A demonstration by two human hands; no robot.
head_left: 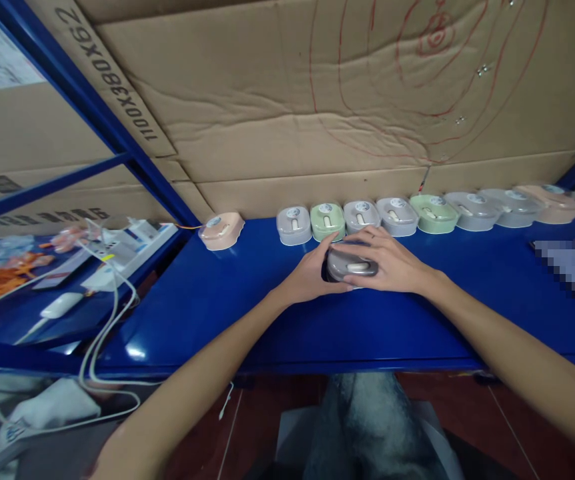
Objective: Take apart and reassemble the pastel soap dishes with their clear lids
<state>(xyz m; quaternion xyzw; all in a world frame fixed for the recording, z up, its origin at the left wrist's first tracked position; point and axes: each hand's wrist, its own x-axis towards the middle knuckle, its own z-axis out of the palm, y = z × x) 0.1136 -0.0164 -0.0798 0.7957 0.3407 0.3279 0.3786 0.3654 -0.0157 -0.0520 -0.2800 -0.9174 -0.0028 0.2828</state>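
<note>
My left hand (305,275) is wrapped around the left side of a small dark grey plastic box (350,265) with rounded corners and a shiny lid. From the right, my right hand (395,259) grips the same box, its fingers across the top and far side. A pale oblong piece shows on the lid near the right thumb. Behind the hands stands a row of similar boxes, among them a green box (327,222), a grey box (293,225) and another grey box (361,217). The underside of the held box is hidden.
A pink box (221,231) stands apart at the left of the blue table (192,320). Cardboard (247,87) lines the back. Left are a power strip (132,250), white cables (115,300) and a blue post (162,197). A blurred-out flat object (572,270) lies right.
</note>
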